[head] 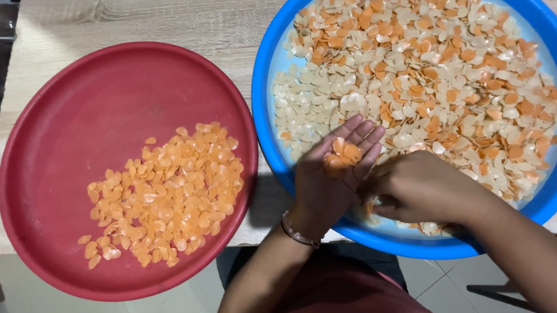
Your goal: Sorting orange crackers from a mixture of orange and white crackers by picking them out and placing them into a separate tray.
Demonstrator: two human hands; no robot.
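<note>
2 hands over blue tray [273, 78]: left hand [332, 172] cupped open, cradling orange chips [342, 154]; right hand [418, 189] palm-down, grip hidden.

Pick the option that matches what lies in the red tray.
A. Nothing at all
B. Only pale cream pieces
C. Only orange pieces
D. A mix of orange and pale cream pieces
C: the red tray holds a heap of orange pieces with no pale ones among them, while the mixed orange and cream pieces fill the blue tray.
</note>
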